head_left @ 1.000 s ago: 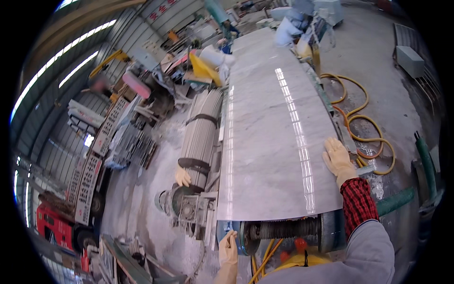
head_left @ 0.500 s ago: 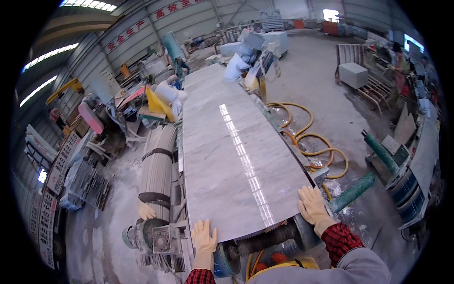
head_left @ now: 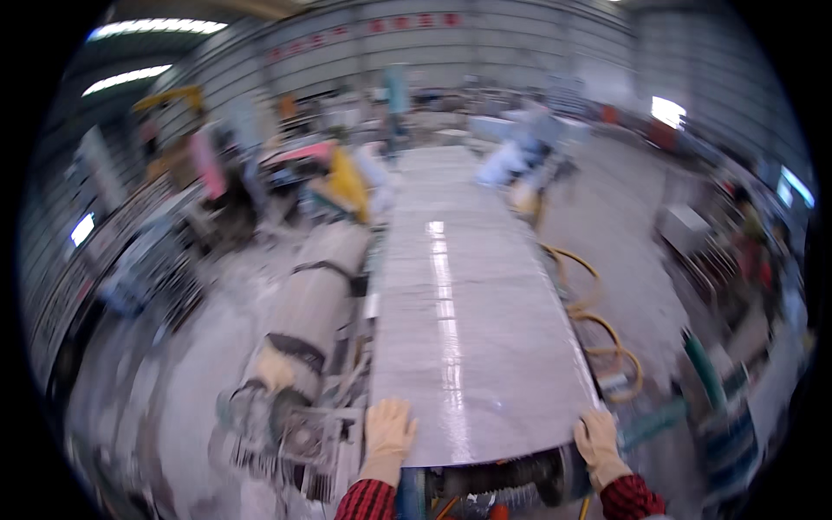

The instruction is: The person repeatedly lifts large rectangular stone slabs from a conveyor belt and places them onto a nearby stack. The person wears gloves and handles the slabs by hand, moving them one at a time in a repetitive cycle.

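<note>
A long, pale grey polished stone slab (head_left: 494, 347) lies flat in front of me, a bright strip of light reflected down its middle. My left hand (head_left: 390, 433), in a cream rubber glove, rests on its near left corner with fingers stretched forward. At the near right corner, my right hand (head_left: 600, 446), gloved alike, touches the edge; its fingers lie over the rim and are slightly blurred. Neither hand holds a loose object. Under the slab's near end shows a dark ribbed roller (head_left: 503, 477), partly hidden by the slab.
Left of the slab lie a banded grey cylinder (head_left: 321, 277), a loose cream glove (head_left: 275, 369) and a motor (head_left: 303, 438). Yellow hose (head_left: 598, 269) loops along the right floor, near a green pipe (head_left: 654, 420). A yellow panel (head_left: 348, 182) and machinery stand farther off.
My view has swung left and tilted up, blurring the surroundings; the slab now appears straighter and farther right. Both hands stay at its near corners.
</note>
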